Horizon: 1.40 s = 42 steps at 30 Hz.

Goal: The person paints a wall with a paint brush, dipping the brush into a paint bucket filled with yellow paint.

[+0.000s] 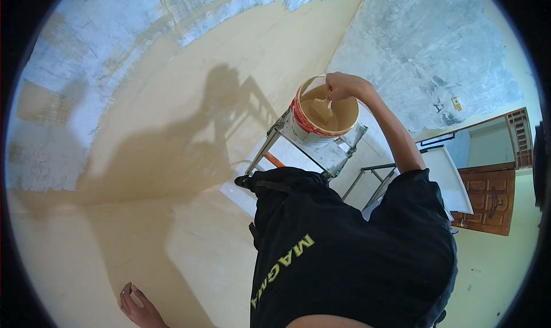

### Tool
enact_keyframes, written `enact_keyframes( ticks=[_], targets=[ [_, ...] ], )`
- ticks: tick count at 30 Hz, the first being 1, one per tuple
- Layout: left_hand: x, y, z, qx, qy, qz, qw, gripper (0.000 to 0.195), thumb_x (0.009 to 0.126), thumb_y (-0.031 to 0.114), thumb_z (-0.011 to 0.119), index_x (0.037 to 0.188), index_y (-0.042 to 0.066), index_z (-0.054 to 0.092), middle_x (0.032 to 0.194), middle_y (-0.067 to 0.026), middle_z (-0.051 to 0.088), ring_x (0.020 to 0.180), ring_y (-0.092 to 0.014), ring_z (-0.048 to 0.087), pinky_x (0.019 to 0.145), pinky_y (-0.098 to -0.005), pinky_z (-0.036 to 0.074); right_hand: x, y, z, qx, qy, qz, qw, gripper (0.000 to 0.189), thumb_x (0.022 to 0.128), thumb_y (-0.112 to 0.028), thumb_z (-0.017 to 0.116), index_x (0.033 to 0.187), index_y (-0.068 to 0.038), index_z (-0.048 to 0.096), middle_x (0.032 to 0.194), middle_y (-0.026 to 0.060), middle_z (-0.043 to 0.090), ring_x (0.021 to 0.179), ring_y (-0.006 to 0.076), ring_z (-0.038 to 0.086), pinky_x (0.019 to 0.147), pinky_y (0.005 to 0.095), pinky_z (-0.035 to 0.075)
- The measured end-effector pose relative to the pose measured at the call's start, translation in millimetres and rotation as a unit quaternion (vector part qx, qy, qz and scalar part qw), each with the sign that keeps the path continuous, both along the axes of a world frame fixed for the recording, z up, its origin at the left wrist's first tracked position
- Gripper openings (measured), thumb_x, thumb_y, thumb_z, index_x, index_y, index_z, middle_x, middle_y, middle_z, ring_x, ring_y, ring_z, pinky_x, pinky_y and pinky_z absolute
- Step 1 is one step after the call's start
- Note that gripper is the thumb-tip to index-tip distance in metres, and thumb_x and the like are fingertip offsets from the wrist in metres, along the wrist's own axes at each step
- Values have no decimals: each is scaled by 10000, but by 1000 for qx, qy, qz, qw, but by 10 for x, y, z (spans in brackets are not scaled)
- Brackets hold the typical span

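My right hand [340, 86] is closed around the handle of a broad paintbrush [323, 111], at the rim of a plastic bucket [316, 137]. The brush head is inside the bucket, at the beige paint [311, 108]. Red material and beige paint coat the bucket's rim. Beneath the bucket is the top of a metal stepladder [277, 134]. My left hand [140, 306] is at the lower left in front of a beige wall [206, 250], fingers curved and apart, holding nothing. Whether it touches the wall I cannot tell.
Bare grey-white patches [430, 57] cover the upper wall areas. Right of the ladder are a dark metal frame [379, 179] and a white panel [447, 179]. Farther right are a carved wooden door [490, 199] and a framed opening [490, 140]. An orange bar [273, 159] shows below the ladder top.
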State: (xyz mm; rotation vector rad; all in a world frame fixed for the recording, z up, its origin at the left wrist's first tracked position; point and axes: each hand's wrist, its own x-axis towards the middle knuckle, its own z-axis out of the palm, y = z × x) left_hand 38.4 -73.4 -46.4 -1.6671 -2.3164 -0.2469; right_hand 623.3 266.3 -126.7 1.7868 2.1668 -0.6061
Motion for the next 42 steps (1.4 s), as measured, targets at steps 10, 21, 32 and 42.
enact_keyframes(
  ticks=[10, 21, 32, 42],
  targets=[
    [4, 34, -26, -17, 19, 31, 999, 197, 918, 193, 500, 1014, 43, 584, 993, -87, 598, 965, -307, 525, 850, -405, 422, 106, 123, -290, -9, -12, -20, 1000, 257, 672, -172, 625, 703, 82, 611, 682, 251, 594, 614, 303, 607, 545, 398, 445],
    [-47, -8, -45, -6, -12, -4, 1000, 189, 918, 180, 502, 996, 29, 586, 934, -95, 606, 901, -278, 548, 821, -390, 416, 351, -55, 44, -30, 81, -55, 995, 266, 681, -182, 583, 561, 51, 536, 468, 91, 471, 456, 175, 457, 455, 347, 358],
    [-58, -30, -83, -10, -8, -11, 1000, 179, 918, 159, 500, 996, 19, 579, 928, -111, 605, 891, -276, 553, 814, -386, 417, 404, -41, 49, -28, 48, -33, 998, 275, 708, -213, 587, 622, 48, 594, 502, 75, 505, 446, 137, 446, 448, 322, 370],
    [84, 119, 69, -14, 63, -29, 997, 191, 884, 179, 574, 880, 2, 648, 867, -133, 646, 794, -263, 598, 732, -373, 460, 1373, -998, 522, -120, 496, -295, 808, 226, 818, -222, 543, 820, -1, 591, 540, -36, 413, 428, 43, 322, 376, 191, 237]
  ],
)
